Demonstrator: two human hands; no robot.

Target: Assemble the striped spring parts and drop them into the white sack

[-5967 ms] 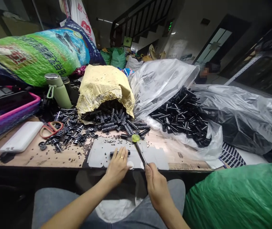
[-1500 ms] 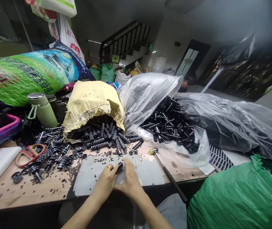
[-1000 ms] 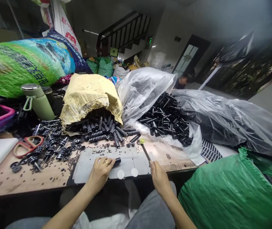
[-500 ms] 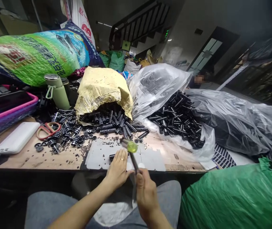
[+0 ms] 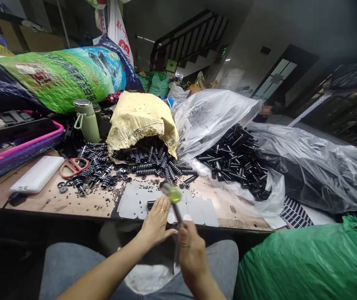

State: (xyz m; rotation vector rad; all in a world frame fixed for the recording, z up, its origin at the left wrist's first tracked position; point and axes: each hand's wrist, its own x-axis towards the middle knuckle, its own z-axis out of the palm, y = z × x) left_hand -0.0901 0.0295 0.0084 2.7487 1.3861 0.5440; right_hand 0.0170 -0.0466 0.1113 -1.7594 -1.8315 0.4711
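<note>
My right hand (image 5: 192, 250) is wrapped round the handle of a hammer (image 5: 176, 208), whose yellow-green, slightly blurred head is raised just past my left fingertips. My left hand (image 5: 156, 223) lies over a short black tube (image 5: 150, 204), pressing it against the grey plate (image 5: 131, 200) at the table's front edge. One end of the tube sticks out left of the fingers; the rest is hidden beneath them. Behind the plate, ribbed black-and-white rods (image 5: 159, 162) spill from a yellow sack (image 5: 144, 110).
Black tubes (image 5: 235, 154) fill a clear plastic bag at right. Scissors (image 5: 74, 167), a white power bank (image 5: 37, 174), a green flask (image 5: 86, 121) and a pink-rimmed basket (image 5: 25, 143) stand left. A green sack (image 5: 310, 260) bulges at lower right. Small beads lie scattered over the table.
The view has shifted slightly, so the table's things appear farther right. My left hand stays on the black tube, and the hammer stays raised in my right hand.
</note>
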